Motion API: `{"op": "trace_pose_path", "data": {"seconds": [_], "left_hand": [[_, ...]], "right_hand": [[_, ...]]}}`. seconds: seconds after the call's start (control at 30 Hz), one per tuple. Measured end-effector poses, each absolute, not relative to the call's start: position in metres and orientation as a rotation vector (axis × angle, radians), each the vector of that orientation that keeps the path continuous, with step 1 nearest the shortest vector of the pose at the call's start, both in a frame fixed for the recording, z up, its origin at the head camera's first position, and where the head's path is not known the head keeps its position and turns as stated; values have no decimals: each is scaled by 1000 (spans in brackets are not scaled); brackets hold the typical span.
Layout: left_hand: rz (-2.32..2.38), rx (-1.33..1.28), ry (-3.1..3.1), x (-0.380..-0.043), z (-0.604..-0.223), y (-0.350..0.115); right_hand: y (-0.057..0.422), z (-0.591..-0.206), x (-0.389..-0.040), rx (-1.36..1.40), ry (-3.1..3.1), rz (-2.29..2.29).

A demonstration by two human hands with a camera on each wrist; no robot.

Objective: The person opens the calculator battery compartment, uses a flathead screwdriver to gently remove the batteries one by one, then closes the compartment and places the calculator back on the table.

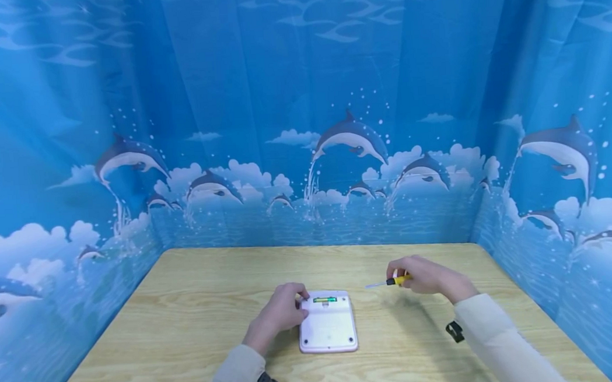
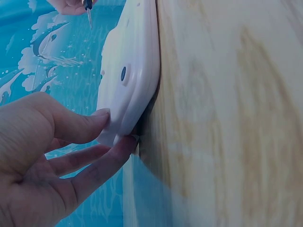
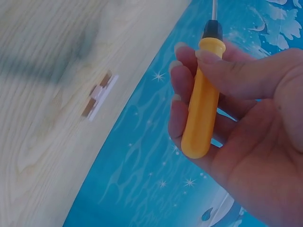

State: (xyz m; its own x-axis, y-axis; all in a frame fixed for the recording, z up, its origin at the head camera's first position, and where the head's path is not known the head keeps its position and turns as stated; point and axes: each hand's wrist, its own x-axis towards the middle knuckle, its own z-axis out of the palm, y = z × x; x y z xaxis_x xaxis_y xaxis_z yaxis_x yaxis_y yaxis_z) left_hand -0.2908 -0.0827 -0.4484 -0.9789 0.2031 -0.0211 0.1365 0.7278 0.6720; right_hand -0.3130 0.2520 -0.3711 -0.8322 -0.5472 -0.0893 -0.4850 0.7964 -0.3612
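Note:
A flat white device (image 1: 327, 324), shaped like a desk calculator, lies back side up on the table. A green and yellow battery (image 1: 324, 299) shows in the uncovered slot near its far edge. At its far left corner my left hand (image 1: 284, 309) pinches it, the thumb on the back and a fingertip at the lower edge (image 2: 124, 144). Off to the right, above the table, my right hand (image 1: 421, 274) grips a screwdriver (image 3: 202, 109) by its yellow handle. The metal shaft (image 1: 376, 284) points left toward the device.
A small white battery cover (image 3: 102, 97) lies on the wooden table (image 1: 215, 337), seen in the right wrist view. Blue dolphin-print curtains (image 1: 298, 69) stand around the table's back and sides.

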Motion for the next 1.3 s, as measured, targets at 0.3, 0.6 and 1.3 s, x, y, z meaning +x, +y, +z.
{"op": "trace_pose_path", "data": {"seconds": [0.3,0.6,1.3], "left_hand": [[1087,273,2828,-290,-449,-83],[1099,279,2831,-290,-449,-83],[1112,267,2818,-290,-448,-82]], "right_hand": [[238,-374,-315,-757,2792,-484],[230,-377,-316,-831,2783,-479],[206,-378,-312,-858,2768,-464]]}}
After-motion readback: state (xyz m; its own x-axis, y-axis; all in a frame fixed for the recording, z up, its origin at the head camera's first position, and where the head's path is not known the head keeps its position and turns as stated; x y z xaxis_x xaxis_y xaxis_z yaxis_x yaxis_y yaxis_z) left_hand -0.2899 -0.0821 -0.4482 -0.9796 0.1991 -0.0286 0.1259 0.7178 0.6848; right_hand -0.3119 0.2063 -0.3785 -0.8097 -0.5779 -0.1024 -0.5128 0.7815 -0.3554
